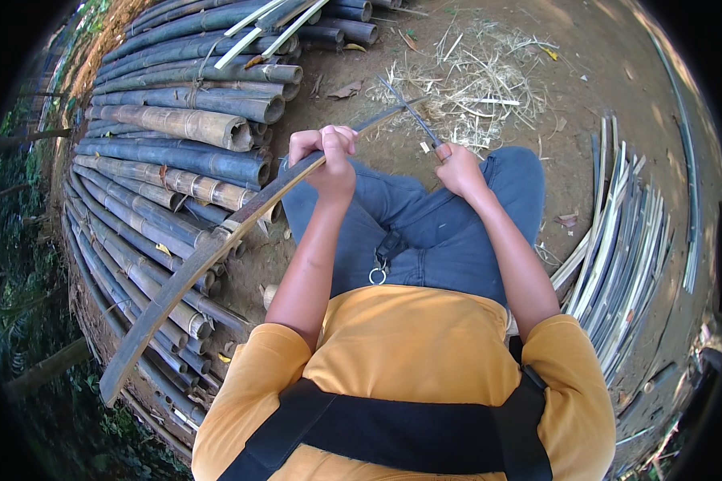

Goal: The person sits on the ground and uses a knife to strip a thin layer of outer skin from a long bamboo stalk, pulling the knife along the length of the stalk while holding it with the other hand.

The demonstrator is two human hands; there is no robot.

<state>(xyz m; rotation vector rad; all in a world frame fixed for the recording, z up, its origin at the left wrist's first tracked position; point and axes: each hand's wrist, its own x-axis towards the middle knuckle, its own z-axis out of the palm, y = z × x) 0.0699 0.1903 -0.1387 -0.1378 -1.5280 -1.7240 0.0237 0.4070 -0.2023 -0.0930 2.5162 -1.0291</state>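
Observation:
My left hand (326, 160) is closed round a long split bamboo strip (186, 274). The strip slants from low on the left, past my left arm, up to a far end in front of my knees. My right hand (459, 170) grips a knife (416, 114) with a narrow dark blade that points away from me and to the left. Near its far end the strip meets or crosses the blade; whether the edge is cutting into it I cannot tell. Pale bamboo shavings (489, 84) lie on the ground just beyond the blade.
Stacked bamboo poles (192, 104) fill the left side, their cut ends facing me. Several pale split strips (273, 28) rest on top of the pile. A bundle of thin strips (618, 256) lies right of my leg, with longer strips (688, 184) farther right on the dirt ground.

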